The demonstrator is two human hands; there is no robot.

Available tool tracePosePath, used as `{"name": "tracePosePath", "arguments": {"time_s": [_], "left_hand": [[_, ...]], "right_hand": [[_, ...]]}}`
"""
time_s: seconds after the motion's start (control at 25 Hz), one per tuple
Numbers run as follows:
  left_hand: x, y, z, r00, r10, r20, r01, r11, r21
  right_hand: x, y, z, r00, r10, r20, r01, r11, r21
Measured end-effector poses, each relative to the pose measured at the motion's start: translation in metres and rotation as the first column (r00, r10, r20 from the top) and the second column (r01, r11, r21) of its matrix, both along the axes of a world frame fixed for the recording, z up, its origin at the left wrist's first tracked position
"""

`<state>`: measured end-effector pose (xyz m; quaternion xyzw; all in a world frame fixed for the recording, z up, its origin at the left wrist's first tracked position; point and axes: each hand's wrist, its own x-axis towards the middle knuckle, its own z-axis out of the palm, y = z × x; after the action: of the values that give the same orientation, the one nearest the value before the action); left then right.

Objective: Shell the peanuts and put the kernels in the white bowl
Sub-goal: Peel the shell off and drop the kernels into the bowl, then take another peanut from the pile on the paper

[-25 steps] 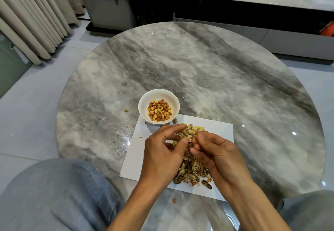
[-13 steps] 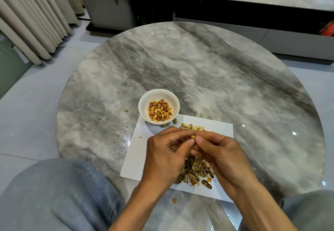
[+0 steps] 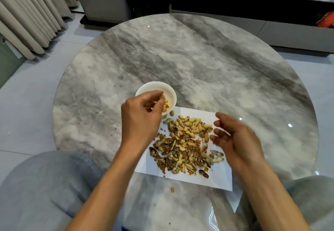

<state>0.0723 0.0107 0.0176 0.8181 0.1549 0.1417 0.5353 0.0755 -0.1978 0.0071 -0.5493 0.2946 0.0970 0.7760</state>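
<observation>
The white bowl (image 3: 169, 90) stands on the round marble table (image 3: 198, 59), with golden kernels (image 3: 166, 104) inside it. My left hand (image 3: 141, 115) hovers over the bowl's near left side, its fingers curled round small yellow kernels. It hides much of the bowl. A white paper sheet (image 3: 222, 178) lies just behind the bowl toward me. On it, unshelled peanuts (image 3: 191, 124) are heaped at the far side and broken shells (image 3: 180, 158) nearer me. My right hand (image 3: 233, 136) is blurred, hanging over the sheet's right part with fingers loosely spread and nothing seen in them.
One stray kernel (image 3: 172, 189) lies on the table in front of the sheet. My knees in grey trousers (image 3: 45, 185) sit under the near rim on both sides. A low cabinet (image 3: 235, 23) runs behind the table and curtains (image 3: 27, 14) hang at the left.
My hands were together over the pile, working a peanut. They have parted: the left moved up-left to the bowl with kernels, the right swung out to the right.
</observation>
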Motion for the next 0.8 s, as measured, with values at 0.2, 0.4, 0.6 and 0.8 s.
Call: {"name": "tracePosePath", "arguments": {"time_s": [0.2,0.4,0.6,0.8], "left_hand": [[-0.007,-0.001,-0.009,0.99,-0.072,-0.12,0.096,0.974,0.207],[-0.026,0.003,-0.01,0.977,-0.088,-0.193,0.116,0.983,0.143],[-0.03,-0.004,-0.012,0.966,-0.141,-0.219,0.159,0.985,0.064],[-0.032,-0.018,-0.018,0.949,-0.223,-0.222,0.221,0.975,-0.033]], "right_hand": [[0.014,-0.019,-0.028,0.93,0.366,0.031,-0.202,0.579,-0.79],[0.026,-0.016,-0.057,0.754,0.635,-0.167,-0.297,0.103,-0.949],[0.024,-0.016,-0.057,0.771,0.623,-0.132,-0.304,0.177,-0.936],[0.012,-0.013,-0.029,0.745,0.662,0.08,-0.258,0.396,-0.881]]}}
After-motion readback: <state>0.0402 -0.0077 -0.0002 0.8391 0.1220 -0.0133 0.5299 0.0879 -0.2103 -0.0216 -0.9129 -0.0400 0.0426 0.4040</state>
